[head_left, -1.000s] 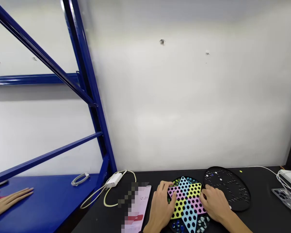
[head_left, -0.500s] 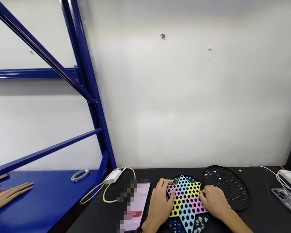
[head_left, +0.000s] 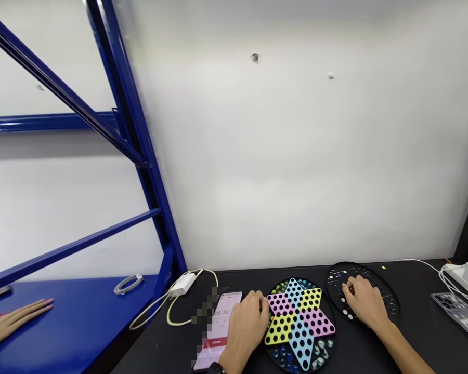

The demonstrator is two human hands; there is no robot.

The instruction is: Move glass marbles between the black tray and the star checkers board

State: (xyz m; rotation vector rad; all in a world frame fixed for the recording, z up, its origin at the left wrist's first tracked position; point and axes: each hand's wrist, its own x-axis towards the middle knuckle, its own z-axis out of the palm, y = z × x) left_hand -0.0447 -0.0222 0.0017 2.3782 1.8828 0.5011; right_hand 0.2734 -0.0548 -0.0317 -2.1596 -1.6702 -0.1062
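Head view, from the left: another person's hand [head_left: 19,321] lies flat on a blue table [head_left: 81,322]. On the black table [head_left: 159,348], a phone [head_left: 220,319] sits beside the left hand [head_left: 248,318], which is curled at the left edge of the star-patterned board [head_left: 301,318]; I cannot tell whether it grips anything. Marbles [head_left: 286,358] lie around the star. Next, the right hand [head_left: 363,300] bends over a round black tray [head_left: 335,283], fingers bunched, their contents hidden.
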